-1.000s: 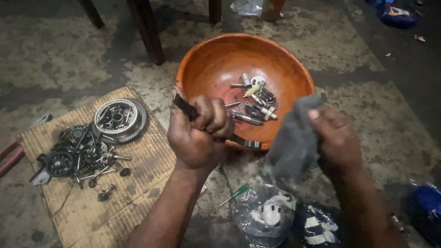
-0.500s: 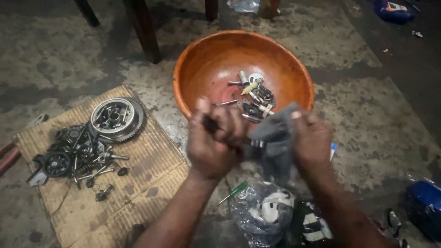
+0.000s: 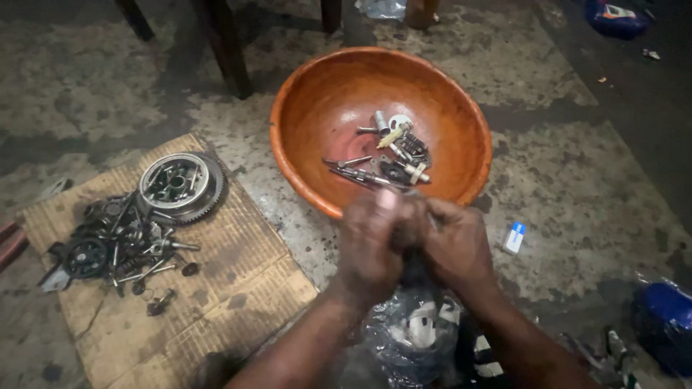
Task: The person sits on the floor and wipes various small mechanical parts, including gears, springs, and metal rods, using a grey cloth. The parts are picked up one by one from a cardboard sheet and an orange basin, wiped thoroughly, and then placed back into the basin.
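Head view: the left hand (image 3: 371,241) and the right hand (image 3: 454,241) press together just below the near rim of the orange bowl (image 3: 303,108), both fists curled; the fingers of each hand are closed, but motion blur hides what they clamp, and only a dark scrap shows between the palms, too smeared to name; the bowl stands on the stained concrete floor (image 3: 577,187) and holds a small heap of bolts and metal parts (image 3: 389,155) lying toward its middle; left of the hands a sheet of cardboard (image 3: 238,259) lies flat on the floor, bearing a toothed clutch gear (image 3: 180,184) and, just beside it, a dark pile of small engine parts (image 3: 115,238); right of the hands, apart from them, a small white and blue box (image 3: 514,237) rests on the floor; beneath the wrists sits a clear plastic bag (image 3: 411,331) with light and dark contents; a blue object (image 3: 667,324) lies at the right edge; dark wooden furniture legs (image 3: 227,47) stand beyond the bowl.
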